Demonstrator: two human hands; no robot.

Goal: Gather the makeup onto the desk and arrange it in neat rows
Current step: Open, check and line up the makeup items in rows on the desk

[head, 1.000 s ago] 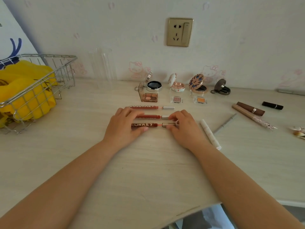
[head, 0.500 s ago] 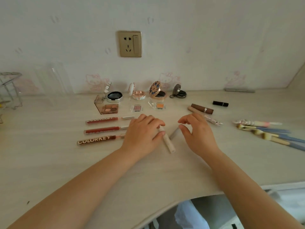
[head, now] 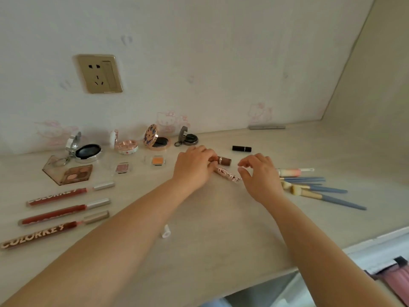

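From the head view, my left hand (head: pixel 194 166) lies over the brown lipstick (head: pixel 224 160) and the patterned pink tube (head: pixel 229 175) on the counter (head: pixel 221 229), fingers curled round their near ends in a grip. My right hand (head: pixel 257 173) hovers just beside them, fingers loosely curved, holding nothing. Three red lip glosses (head: pixel 66 209) lie in a row at left, brushes (head: pixel 314 185) at right.

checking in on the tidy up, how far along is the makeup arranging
Done: three red lip gloss tubes lie in parallel, with opened round compacts and small square eyeshadow pans lined up behind. In hand: the left hand touches the brown lipstick tube and patterned pink pencil; the right hand hovers, open. Left: the black lipstick and the blue-handled brushes, heaped unevenly.
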